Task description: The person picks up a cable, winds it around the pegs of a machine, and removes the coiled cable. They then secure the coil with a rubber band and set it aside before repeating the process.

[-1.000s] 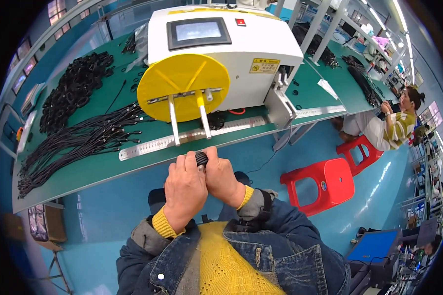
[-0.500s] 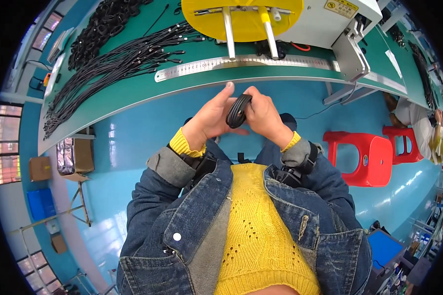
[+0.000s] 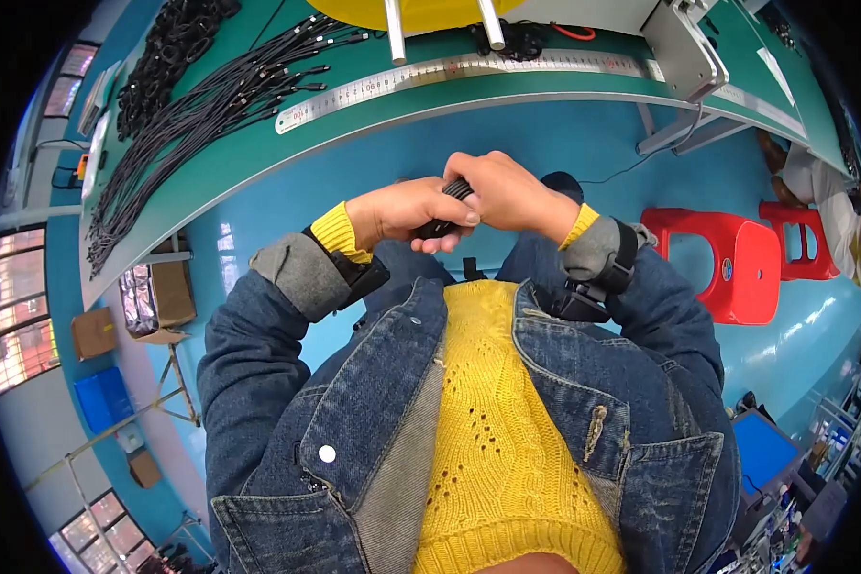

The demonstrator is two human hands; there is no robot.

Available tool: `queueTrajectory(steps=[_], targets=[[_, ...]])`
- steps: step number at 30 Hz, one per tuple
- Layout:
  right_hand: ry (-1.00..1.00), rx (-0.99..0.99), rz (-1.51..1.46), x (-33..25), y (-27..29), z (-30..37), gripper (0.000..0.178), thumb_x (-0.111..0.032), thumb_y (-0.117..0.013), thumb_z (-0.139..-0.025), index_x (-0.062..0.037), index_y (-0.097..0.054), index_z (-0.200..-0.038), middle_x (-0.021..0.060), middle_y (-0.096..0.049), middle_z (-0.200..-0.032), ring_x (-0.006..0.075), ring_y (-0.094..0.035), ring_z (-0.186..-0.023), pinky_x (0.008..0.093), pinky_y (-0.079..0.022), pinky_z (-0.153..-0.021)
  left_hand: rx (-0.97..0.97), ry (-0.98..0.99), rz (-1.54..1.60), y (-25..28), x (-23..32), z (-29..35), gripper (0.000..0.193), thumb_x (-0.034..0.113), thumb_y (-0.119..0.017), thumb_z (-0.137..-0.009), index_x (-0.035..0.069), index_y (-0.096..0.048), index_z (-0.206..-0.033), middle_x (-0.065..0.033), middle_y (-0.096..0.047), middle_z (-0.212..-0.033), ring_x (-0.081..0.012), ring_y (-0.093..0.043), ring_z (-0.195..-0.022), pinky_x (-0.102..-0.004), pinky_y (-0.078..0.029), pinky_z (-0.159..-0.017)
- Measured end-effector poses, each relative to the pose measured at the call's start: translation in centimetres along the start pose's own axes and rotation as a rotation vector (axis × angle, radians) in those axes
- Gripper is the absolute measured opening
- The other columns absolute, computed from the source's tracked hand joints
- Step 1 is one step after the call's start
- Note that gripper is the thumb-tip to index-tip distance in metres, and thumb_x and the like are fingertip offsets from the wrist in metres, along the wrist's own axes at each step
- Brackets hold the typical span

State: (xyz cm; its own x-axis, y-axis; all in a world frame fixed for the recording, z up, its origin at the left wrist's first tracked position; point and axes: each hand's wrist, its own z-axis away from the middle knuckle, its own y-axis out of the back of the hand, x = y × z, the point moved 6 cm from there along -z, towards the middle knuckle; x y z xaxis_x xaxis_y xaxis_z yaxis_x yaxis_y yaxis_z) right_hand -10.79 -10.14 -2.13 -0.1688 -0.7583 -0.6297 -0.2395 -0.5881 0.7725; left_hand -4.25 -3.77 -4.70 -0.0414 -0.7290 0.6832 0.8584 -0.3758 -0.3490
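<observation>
Between my two hands is a coiled black cable (image 3: 457, 190), held over my lap just short of the table's front edge. My left hand (image 3: 407, 212) closes on the coil's lower part, thumb on top and fingers underneath. My right hand (image 3: 509, 196) is wrapped about the upper right side of the same coil, its fingers bent over it. Much of the coil is hidden by the hands. On the green table, a bundle of straight black cables (image 3: 196, 120) lies to the left, with a heap of coiled black cables (image 3: 167, 62) behind it.
Along the table's front lies a steel ruler (image 3: 354, 93). Beyond it stands a machine with a yellow disc (image 3: 426, 11) and metal rods, its grey bracket (image 3: 684, 53) at the right. Red stools (image 3: 727, 253) stand on the right, near another person's sleeve (image 3: 827, 187). Cardboard boxes (image 3: 167, 297) are left.
The left hand has gone from spread beside the coil to closed around it. The right hand has turned over the coil. The view has shifted, so the table sits higher.
</observation>
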Motion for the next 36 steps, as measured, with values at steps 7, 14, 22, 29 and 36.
queueTrajectory(steps=[7,14,22,29,36], targets=[[-0.053,0.157,-0.299,1.6,-2.3,1.3,0.014,-0.006,-0.058,-0.072,-0.0036,-0.057,-0.086,0.0177,-0.061,-0.072,0.0357,-0.060,-0.067,0.0409,-0.048,-0.057,0.138,-0.027,0.129,-0.2,-1.9,-0.7,0.020,0.022,-0.060,-0.083,0.003,-0.055,-0.084,-0.0042,-0.059,-0.065,-0.0073,-0.054,-0.049,-0.0188,-0.039,-0.038],[-0.045,0.147,-0.336,2.2,-4.4,1.2,0.017,-0.009,-0.058,-0.069,-0.0037,-0.057,-0.085,0.0183,-0.061,-0.070,0.0350,-0.061,-0.068,0.0438,-0.048,-0.061,0.069,0.038,0.173,-0.7,-3.3,-0.9,0.014,0.015,-0.055,-0.083,0.002,-0.054,-0.087,-0.0031,-0.054,-0.068,-0.0068,-0.049,-0.054,-0.0185,-0.035,-0.038],[0.066,0.109,0.031,0.3,-1.1,1.4,0.022,-0.012,-0.058,-0.071,-0.0054,-0.055,-0.091,0.0164,-0.060,-0.072,0.0318,-0.061,-0.068,0.0408,-0.048,-0.059,0.308,-0.082,0.027,0.5,-4.5,-1.9,0.006,0.013,-0.053,-0.082,0.007,-0.051,-0.081,0.0004,-0.048,-0.064,-0.0049,-0.044,-0.053,-0.0189,-0.033,-0.041],[-0.053,0.640,-0.004,4.9,7.8,1.4,0.022,-0.020,-0.064,-0.073,-0.0038,-0.062,-0.088,0.0115,-0.061,-0.076,0.0247,-0.059,-0.062,0.0318,-0.048,-0.056,0.240,-0.202,0.429,-0.8,-2.8,-1.0,0.007,0.013,-0.052,-0.085,0.008,-0.048,-0.082,0.0020,-0.042,-0.067,-0.0044,-0.039,-0.055,-0.0183,-0.030,-0.041],[-0.373,0.913,0.336,9.5,11.0,-1.6,0.017,-0.018,-0.066,-0.074,-0.0026,-0.065,-0.079,0.0072,-0.059,-0.068,0.0184,-0.056,-0.056,0.0289,-0.045,-0.052,0.230,-0.295,0.432,-1.7,-0.4,-1.3,0.008,0.014,-0.052,-0.086,0.010,-0.047,-0.082,0.0022,-0.040,-0.067,-0.0049,-0.037,-0.056,-0.0176,-0.028,-0.043]])
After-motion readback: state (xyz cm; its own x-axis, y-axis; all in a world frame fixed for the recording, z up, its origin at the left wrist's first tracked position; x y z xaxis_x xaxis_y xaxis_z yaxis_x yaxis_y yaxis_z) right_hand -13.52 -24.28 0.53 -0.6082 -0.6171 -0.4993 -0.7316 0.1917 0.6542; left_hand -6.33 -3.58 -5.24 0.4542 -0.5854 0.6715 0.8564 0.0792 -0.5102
